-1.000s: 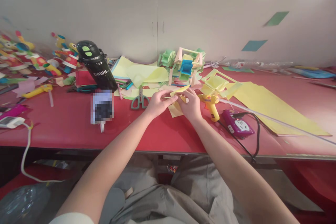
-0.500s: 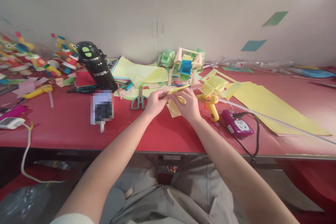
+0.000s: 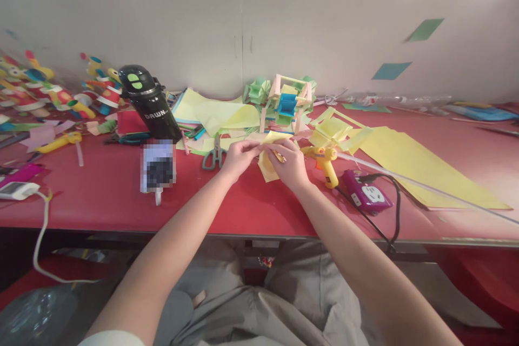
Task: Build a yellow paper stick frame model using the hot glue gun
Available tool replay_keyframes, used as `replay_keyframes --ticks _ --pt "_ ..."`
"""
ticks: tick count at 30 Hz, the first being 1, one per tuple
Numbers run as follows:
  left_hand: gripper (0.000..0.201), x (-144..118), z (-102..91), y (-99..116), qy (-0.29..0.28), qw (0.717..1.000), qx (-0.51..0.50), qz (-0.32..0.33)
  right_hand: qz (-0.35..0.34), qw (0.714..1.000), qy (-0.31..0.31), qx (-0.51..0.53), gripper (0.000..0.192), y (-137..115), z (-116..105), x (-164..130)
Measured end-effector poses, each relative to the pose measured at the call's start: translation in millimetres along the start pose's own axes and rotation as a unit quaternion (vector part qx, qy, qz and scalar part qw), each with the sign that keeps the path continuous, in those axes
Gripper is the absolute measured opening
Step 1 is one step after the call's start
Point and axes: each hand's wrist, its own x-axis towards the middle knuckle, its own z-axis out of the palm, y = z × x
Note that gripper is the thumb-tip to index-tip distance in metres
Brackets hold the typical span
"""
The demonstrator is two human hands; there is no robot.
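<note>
Yellow folded paper [image 3: 267, 165] between both hands

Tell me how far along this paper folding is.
Folded paper models already stand at the back. Left hand and right hand pinch a partly folded yellow paper. More yellow sheets lie flat and unfolded; the glue gun lies untouched.

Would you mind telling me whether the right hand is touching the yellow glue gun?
Apart. In the head view, the right hand pinches the yellow paper piece together with the left hand, and a strip of red table shows between it and the yellow glue gun.
</note>
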Motion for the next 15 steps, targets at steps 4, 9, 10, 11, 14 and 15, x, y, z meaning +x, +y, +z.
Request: replay_keyframes --ticks 4,9,10,11,14,15 --pt "0.031 -1 -1.1 2 -0.039 0.999 -0.002 -0.017 0.007 1.000 0.000 -0.003 0.023 1 0 -1" --pt "0.034 1 -2.2 -4 -0.056 0.998 0.022 0.007 0.005 1.000 -0.011 -0.010 0.022 2 0 0" --pt "0.033 1 -2.4 -6 -0.048 0.998 0.027 0.010 0.004 1.000 -0.012 -0.011 0.022 2 0 0" --pt "0.033 2 -2.6 -7 -0.040 0.999 0.030 0.012 0.004 1.000 -0.011 -0.011 0.021 2 1 0" --pt "0.031 4 -3.0 -10 -0.021 0.999 0.030 0.016 0.003 1.000 -0.010 -0.011 0.020 2 1 0" --pt "0.031 4 -3.0 -11 -0.019 0.999 0.026 0.015 0.002 1.000 -0.008 -0.012 0.021 2 1 0"
